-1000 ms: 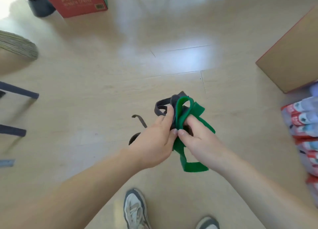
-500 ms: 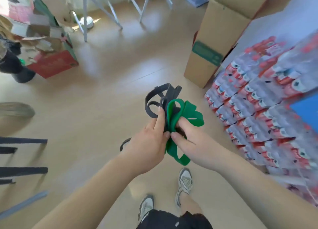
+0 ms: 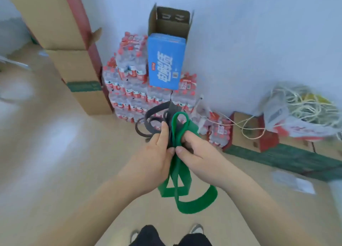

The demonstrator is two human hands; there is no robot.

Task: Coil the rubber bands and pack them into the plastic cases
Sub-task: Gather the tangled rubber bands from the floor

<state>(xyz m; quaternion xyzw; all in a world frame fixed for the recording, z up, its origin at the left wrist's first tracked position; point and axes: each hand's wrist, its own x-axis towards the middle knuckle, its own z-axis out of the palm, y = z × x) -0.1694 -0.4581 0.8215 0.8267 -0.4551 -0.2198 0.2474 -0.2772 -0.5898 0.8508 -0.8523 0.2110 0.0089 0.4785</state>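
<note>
Bands observed in mid-air above the wooden floor [image 3: 55,153], gathered into one bunch between both hands. The green rubber band [image 3: 176,134] is pinched by the right hand [image 3: 198,153]. Thumb and curled forefinger are closed on its folded upper part, while its long lower loops hang below the wrists. This uncoiled slack is judged to be what has yet to be wound.

The dark grey rubber band [image 3: 173,109] is held by the left hand [image 3: 153,153]. The thumb is pressed along its folds and the other fingers are curled behind, presumably so that the gathered loops cannot spring open. Grey loops are seen fanning upward and to the left of the bunch.

The two bands are held side by side, touching at the grip. Whether they are interlaced there cannot be told — the fingers cover that spot and the frame is blurred.

Plastic cases are not in view, so packing is judged not yet begun. Coiling is taken as the step in hand, early in the task.

Background noted:
- stacked packs of bottled water [image 3: 129,82] against the wall
- a blue box [image 3: 165,66] set on top of them
- cardboard cartons [image 3: 77,64] to the left
- a bag of tangled cord [image 3: 303,107] to the right
</note>
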